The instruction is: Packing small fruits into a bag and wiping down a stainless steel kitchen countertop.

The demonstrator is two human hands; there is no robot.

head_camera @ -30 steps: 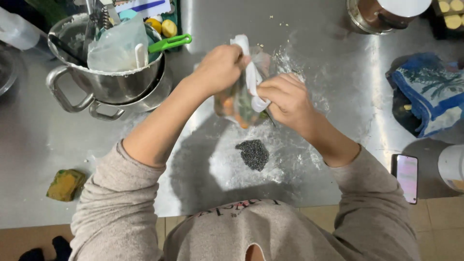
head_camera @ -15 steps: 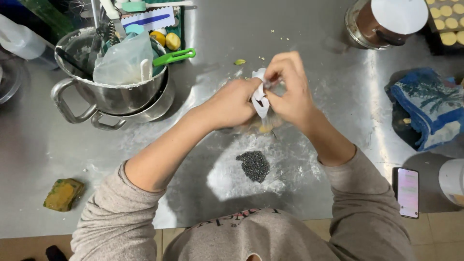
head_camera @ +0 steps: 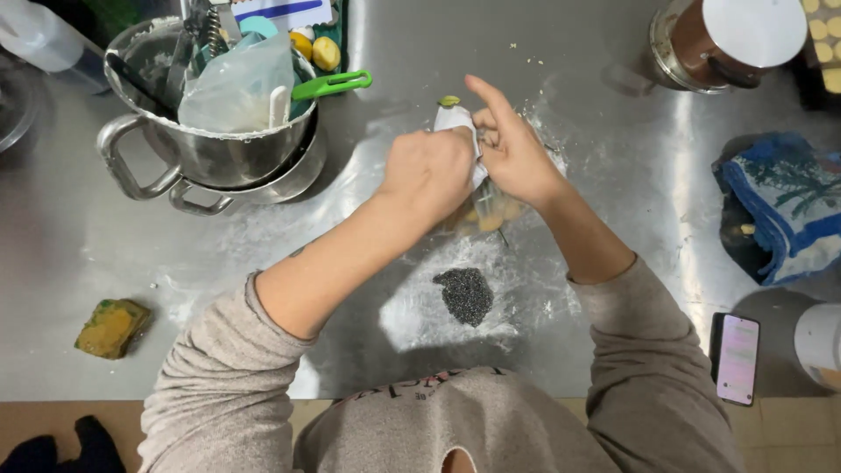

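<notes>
With left hand (head_camera: 427, 171) fisted on the bag (head_camera: 480, 203) and right hand (head_camera: 512, 153) pinching its top, index finger extended, a slip may spill contents onto the seeds (head_camera: 464, 295).

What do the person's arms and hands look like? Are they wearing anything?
Both arms wear loose grey-beige sleeves, the left sleeve and the right sleeve, pushed up so the forearms are bare. The left hand and right hand are bare too, with no gloves. No rings or watch can be seen.
</notes>
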